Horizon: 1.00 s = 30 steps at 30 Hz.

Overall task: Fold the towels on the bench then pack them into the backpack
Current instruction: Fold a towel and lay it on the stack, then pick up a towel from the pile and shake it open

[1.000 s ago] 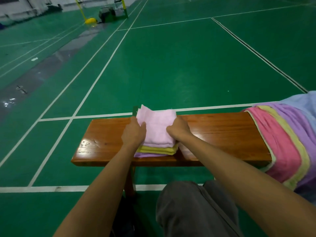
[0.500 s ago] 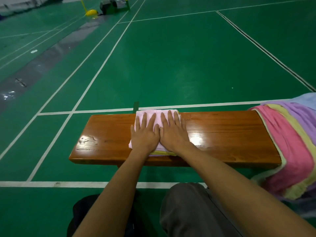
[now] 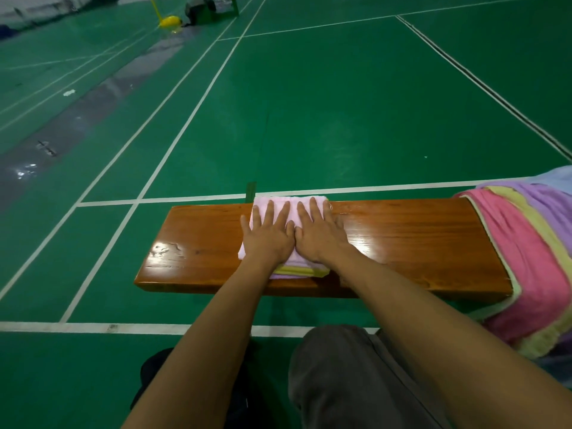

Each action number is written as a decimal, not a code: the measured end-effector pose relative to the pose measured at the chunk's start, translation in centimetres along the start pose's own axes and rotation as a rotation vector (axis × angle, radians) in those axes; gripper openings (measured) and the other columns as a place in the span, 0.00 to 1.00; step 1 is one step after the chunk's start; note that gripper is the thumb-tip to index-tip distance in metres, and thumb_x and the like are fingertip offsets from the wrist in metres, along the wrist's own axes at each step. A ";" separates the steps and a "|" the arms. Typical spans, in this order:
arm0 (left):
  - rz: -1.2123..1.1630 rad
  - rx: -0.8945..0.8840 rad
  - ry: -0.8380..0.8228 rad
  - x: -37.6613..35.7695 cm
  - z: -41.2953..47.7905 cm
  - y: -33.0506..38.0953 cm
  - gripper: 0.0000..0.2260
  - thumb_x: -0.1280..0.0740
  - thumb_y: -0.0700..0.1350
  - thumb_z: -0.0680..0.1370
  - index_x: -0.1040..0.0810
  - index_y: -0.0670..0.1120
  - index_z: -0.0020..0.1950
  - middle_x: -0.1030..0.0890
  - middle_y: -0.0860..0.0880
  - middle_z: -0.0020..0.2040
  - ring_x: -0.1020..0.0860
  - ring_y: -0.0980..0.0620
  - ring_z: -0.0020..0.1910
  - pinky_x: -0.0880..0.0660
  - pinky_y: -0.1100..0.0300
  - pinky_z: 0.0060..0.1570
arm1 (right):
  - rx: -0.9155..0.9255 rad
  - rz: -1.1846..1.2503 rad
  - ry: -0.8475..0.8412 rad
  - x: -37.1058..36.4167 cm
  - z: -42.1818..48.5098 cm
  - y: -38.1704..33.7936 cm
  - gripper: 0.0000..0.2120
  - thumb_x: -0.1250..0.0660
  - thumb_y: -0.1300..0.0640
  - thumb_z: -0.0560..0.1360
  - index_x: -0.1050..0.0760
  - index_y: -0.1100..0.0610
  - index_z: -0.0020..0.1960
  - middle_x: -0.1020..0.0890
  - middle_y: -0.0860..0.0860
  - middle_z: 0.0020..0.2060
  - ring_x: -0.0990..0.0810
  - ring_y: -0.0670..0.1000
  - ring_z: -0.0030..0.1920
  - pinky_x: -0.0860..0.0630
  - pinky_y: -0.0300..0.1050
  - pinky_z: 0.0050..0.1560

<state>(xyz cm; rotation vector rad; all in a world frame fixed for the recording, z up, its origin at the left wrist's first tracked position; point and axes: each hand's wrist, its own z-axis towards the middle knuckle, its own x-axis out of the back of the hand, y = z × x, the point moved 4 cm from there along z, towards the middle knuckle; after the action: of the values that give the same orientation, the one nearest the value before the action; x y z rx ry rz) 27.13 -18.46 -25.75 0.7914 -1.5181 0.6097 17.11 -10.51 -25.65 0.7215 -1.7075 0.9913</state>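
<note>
Two hands flat on the folded stack of towels at the middle of the wooden table. Left hand and right hand side by side, thumbs touching, fingers straight and spread, pressing down on the pale pink towel on top; no grip closed on anything, palms simply laid on the cloth. Under the pink layer, a yellow towel edge and a lilac one showing at the near side of the stack. Far edge of the pink towel level with the far rim of the table; near edge of the stack just short of the near rim.

Draped over the right end of the table, a heap of unfolded towels: pink, yellow-green, purple and light blue, hanging down toward the floor. Below the table, a knee in grey trousers, and left of it a dark shape on the floor, possibly the backpack, too hidden by the left forearm to tell. All around, green court floor with white lines; far off at the top, a yellow post base and some dark equipment.
</note>
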 end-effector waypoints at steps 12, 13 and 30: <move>-0.010 -0.175 0.149 9.0 -1.7 10.3 0.25 0.47 0.57 0.84 0.43 0.54 0.81 0.44 0.45 0.82 0.49 0.41 0.81 0.52 0.39 0.77 | -0.006 -0.111 0.189 9.7 -3.8 5.4 0.28 0.40 0.50 0.80 0.39 0.55 0.78 0.50 0.59 0.81 0.52 0.61 0.81 0.51 0.62 0.79; -0.010 -0.195 0.157 9.4 -1.8 11.7 0.25 0.47 0.57 0.84 0.42 0.54 0.81 0.44 0.45 0.82 0.49 0.41 0.81 0.52 0.39 0.77 | -0.017 -0.120 0.206 10.6 -4.5 6.4 0.27 0.40 0.49 0.80 0.39 0.54 0.78 0.49 0.59 0.81 0.51 0.61 0.81 0.51 0.63 0.79; -0.147 -0.482 0.101 8.1 -6.0 36.9 0.24 0.42 0.54 0.82 0.35 0.52 0.78 0.32 0.44 0.76 0.37 0.42 0.76 0.39 0.41 0.73 | -0.346 -0.082 0.263 17.1 -17.3 29.0 0.28 0.41 0.48 0.81 0.39 0.55 0.78 0.44 0.60 0.80 0.47 0.62 0.80 0.50 0.63 0.78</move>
<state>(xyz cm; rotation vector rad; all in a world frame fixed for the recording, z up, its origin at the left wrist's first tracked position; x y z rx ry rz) 2.16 8.17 -14.34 0.4855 -1.4204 0.1572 -4.58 18.45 -14.72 0.4114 -1.5508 0.6765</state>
